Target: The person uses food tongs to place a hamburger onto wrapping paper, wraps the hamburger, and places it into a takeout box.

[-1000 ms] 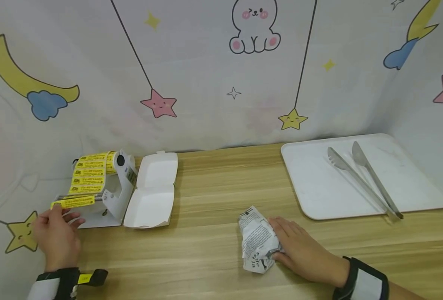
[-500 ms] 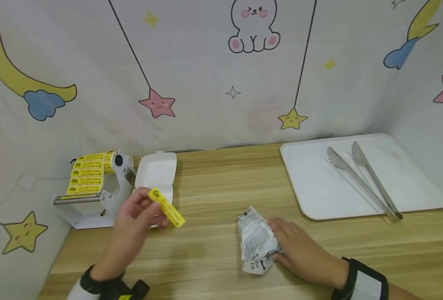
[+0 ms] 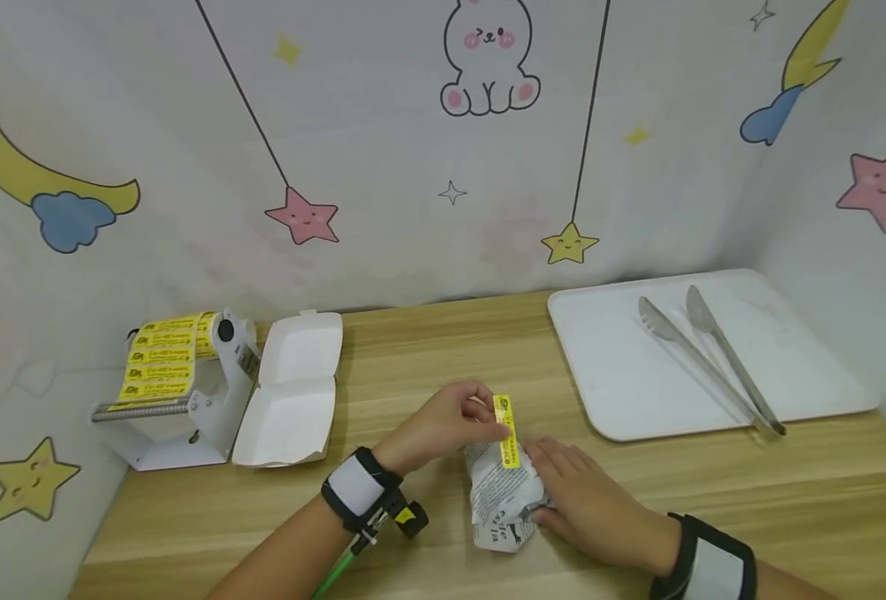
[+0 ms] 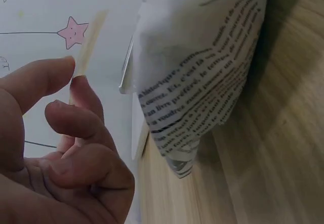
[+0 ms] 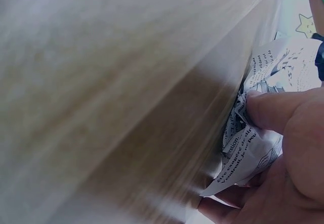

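Observation:
A yellow label sticker (image 3: 508, 432) is pinched between thumb and forefinger of my left hand (image 3: 450, 427), with the other fingers curled. In the head view the strip overlaps the far end of a newsprint-wrapped packet (image 3: 504, 493). The left wrist view shows the sticker (image 4: 91, 44) nearly edge-on, apart from the packet (image 4: 202, 67). My right hand (image 3: 588, 504) holds the packet's right side on the wooden table. In the right wrist view its thumb (image 5: 273, 110) presses the folded paper (image 5: 248, 153), and its fingers reach around underneath. What the paper wraps is hidden.
At the left stands a label dispenser (image 3: 221, 408) with a roll of yellow labels (image 3: 159, 371). Beside it lies an open white clamshell box (image 3: 287, 421). A white tray (image 3: 615, 392) at the right bears metal tongs (image 3: 713, 367). A printed curtain (image 3: 397, 150) backs the table.
My left hand has pulled the yellow label sticker off the dispenser and carried it right to above the packet. The right hand stays on the packet. The head view has shifted slightly.

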A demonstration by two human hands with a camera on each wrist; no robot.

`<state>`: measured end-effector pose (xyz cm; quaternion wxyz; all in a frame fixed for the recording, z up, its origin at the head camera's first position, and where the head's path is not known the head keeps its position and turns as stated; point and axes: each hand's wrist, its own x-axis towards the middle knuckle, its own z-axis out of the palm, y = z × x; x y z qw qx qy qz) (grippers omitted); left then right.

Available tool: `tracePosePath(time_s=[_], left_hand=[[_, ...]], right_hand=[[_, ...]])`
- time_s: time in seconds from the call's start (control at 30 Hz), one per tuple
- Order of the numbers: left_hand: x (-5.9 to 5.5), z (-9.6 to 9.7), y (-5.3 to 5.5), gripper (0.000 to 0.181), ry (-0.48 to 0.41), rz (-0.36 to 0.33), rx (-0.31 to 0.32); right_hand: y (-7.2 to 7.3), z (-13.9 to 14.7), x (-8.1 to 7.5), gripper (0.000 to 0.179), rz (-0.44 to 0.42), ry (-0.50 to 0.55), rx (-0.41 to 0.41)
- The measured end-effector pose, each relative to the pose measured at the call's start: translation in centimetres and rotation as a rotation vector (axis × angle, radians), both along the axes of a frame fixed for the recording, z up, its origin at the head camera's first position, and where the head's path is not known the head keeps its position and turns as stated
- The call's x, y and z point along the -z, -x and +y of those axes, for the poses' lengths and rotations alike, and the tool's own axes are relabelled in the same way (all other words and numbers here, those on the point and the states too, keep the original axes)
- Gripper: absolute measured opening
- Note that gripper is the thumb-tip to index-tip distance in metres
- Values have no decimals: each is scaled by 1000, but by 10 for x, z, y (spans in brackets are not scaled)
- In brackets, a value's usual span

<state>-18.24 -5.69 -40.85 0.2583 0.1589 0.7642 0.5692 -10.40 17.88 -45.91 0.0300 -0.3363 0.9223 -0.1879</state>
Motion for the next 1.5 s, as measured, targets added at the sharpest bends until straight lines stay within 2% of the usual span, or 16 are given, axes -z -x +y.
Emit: tracePosePath(time_s=[0.17, 0.3, 0.6, 0.83, 1.07, 1.27, 1.4, 1.5], left_hand=[[3, 2, -1, 23, 32, 2, 51], [4, 4, -3, 23, 53, 8, 63], [18, 1, 4, 25, 122, 18, -34], [25, 0, 4, 26, 129, 41, -25], [24, 2, -4, 27, 181, 75, -53], [25, 6, -14, 37, 284, 177, -86], [26, 7, -18, 55, 361, 286, -132], [28, 7, -20, 50, 381, 403, -134]], right_hand=[[2, -1, -3, 79, 9, -10, 0], [3, -1, -5, 79, -1, -11, -1], [0, -3, -2, 79, -2, -6, 4], [-1, -3, -4, 79, -19, -10, 10], [-1, -3, -5, 79, -41, -22, 13], [-1, -3, -4, 79, -22, -21, 4], [-1, -3, -3, 79, -27, -18, 7], [-1, -3, -3, 79, -29, -18, 9]])
